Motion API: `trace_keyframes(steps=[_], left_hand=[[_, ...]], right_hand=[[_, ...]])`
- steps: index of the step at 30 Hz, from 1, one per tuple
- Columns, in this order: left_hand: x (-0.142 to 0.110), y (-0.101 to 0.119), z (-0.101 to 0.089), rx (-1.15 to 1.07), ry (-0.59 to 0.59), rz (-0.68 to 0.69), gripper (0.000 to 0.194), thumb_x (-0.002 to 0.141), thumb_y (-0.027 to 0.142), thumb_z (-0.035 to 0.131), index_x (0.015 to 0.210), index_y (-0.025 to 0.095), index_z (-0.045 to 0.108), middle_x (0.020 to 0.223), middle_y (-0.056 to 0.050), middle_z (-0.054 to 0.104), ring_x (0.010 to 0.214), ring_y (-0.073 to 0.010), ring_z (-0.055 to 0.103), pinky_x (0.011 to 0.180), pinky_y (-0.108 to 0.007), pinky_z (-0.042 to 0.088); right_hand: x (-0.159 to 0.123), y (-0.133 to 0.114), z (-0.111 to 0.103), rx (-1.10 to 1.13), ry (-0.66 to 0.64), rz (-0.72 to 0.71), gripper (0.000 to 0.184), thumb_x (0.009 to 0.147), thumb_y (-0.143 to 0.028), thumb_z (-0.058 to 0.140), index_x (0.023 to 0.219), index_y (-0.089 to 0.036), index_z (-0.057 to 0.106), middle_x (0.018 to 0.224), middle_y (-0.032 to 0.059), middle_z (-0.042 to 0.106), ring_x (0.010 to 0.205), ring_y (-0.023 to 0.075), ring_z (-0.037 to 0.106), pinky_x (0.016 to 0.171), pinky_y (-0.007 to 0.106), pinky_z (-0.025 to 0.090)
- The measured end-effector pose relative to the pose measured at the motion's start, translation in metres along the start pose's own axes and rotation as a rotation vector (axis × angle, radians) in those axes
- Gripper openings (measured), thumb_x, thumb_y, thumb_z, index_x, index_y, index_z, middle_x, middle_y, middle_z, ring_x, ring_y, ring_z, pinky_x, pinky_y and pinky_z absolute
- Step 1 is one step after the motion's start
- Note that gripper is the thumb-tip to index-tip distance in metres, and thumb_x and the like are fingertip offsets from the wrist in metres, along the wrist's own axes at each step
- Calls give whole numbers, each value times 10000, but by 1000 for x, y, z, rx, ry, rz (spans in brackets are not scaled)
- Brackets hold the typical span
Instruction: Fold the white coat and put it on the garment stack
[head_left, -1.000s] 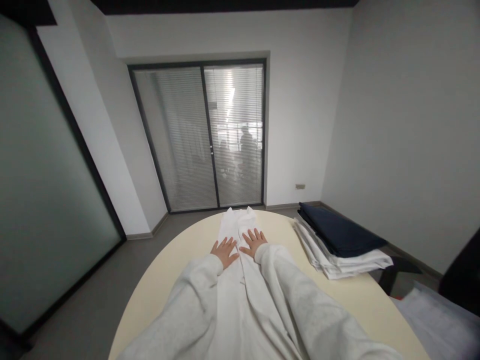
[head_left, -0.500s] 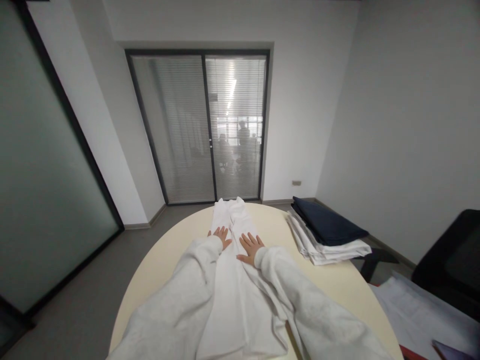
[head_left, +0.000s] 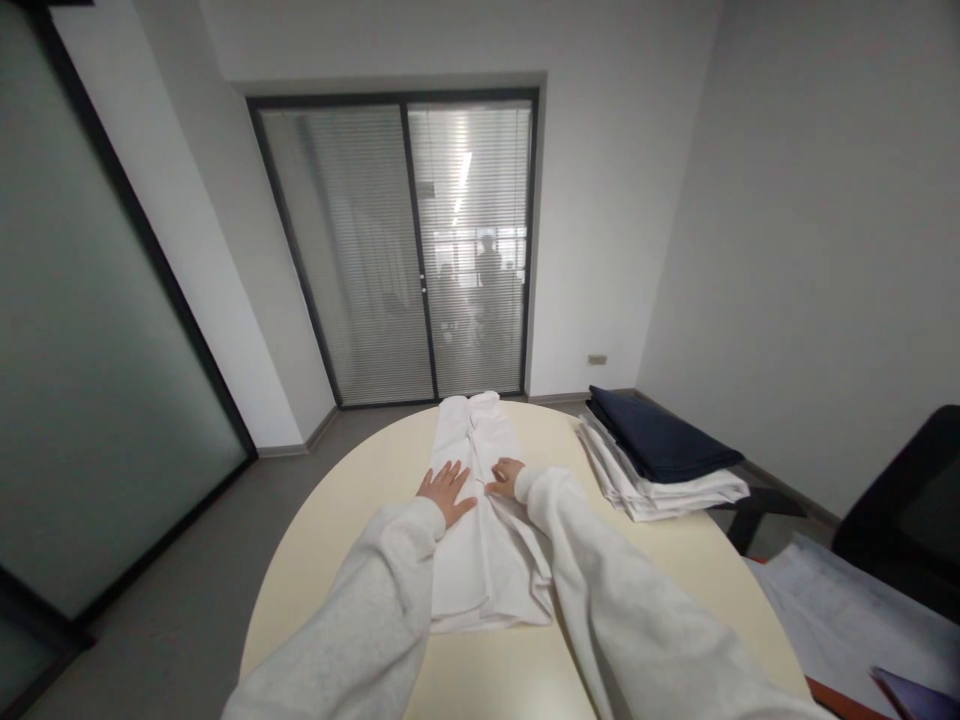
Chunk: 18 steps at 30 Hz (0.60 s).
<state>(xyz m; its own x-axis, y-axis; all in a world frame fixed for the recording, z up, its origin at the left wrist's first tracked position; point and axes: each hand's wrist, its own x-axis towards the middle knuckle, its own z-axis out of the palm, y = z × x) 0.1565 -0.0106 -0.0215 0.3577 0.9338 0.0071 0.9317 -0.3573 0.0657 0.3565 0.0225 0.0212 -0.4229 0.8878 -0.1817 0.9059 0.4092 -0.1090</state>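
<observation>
A long white garment (head_left: 459,590) lies folded lengthwise on the pale round table (head_left: 330,530), its far end reaching the table's back edge. Creases and loose folds run along its right side; I cannot tell its exact kind. Spread flat on its left half is my left hand (head_left: 448,492), palm down with fingers apart. My right hand (head_left: 507,476) is at the garment's right side, fingers curled in against the cloth and closed on it. Long pale grey sleeves cover both wrists.
On the table's right side sits a stack of folded clothes, a navy one (head_left: 660,435) over white ones (head_left: 675,500). Beyond the right edge are a black chair (head_left: 911,510) and white cloth or sheets (head_left: 855,610). A glazed door with blinds (head_left: 352,260) stands ahead.
The white garment's near edge has moved away from me, baring table in front. My right hand's fingers have gone from spread to curled. My left hand has shifted slightly nearer, still flat.
</observation>
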Motion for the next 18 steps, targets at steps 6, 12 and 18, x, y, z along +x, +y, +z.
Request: trace_keyframes(steps=[6, 12, 18], left_hand=[[4, 0, 5, 0, 26, -71, 741, 784, 678, 90, 1400, 267, 123, 1461, 25, 38, 1336, -218, -21, 1054, -492, 63], [5, -1, 5, 0, 16, -86, 744, 781, 679, 99, 1401, 268, 117, 1461, 28, 41, 1335, -222, -25, 1055, -488, 68], [4, 0, 4, 2, 20, -80, 747, 782, 678, 97, 1400, 260, 127, 1461, 15, 44, 1336, -221, -1, 1050, -496, 73]], right_hand=[[-50, -21, -12, -100, -138, 80, 584, 653, -563, 568, 1006, -106, 652, 993, 192, 624, 923, 329, 580, 750, 394, 462], [-58, -29, -25, -95, -109, 40, 389, 660, -230, 590, 1040, -158, 632, 1028, 136, 629, 943, 290, 583, 768, 348, 458], [-63, -34, -18, 40, -118, -121, 386, 611, -170, 596, 992, -218, 643, 863, 32, 677, 840, 216, 612, 750, 293, 463]])
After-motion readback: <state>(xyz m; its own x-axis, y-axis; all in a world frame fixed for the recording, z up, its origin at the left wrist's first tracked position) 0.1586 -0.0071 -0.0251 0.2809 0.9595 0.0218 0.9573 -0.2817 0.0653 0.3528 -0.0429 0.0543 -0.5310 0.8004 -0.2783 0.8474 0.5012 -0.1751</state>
